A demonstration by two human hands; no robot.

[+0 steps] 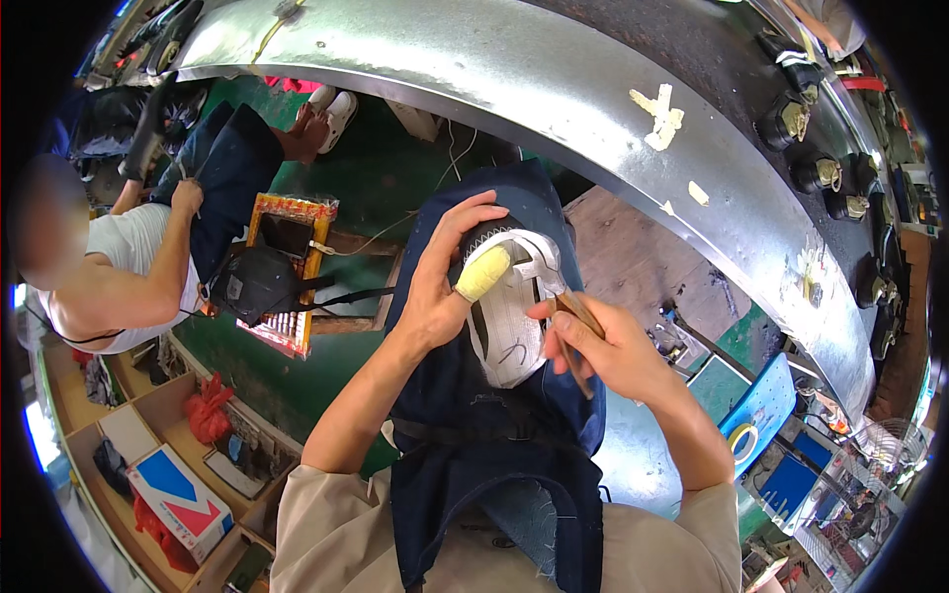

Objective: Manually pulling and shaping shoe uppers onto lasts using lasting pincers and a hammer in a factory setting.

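On my lap, over a dark blue apron (455, 381), lies a shoe upper on a last (512, 331), its pale sole side facing up and a dark, zigzag-edged rim at its far end. My left hand (435, 295) is wrapped around the far left side of it, the thumb covered in yellow tape (484, 275) and pressed on the sole side. In my right hand (613, 348) is a pair of lasting pincers (577, 308) with brownish handles. Their metal head touches the shoe's far right edge. Part of the jaws is hard to make out.
A curved metal bench (554, 89) runs across the far side and right, with several dark shoes (819, 176) beyond it. Left, another person (148, 242) sits near a stool holding a black cap (255, 285). Wooden compartments (119, 395) stand lower left, a blue board (761, 410) at right.
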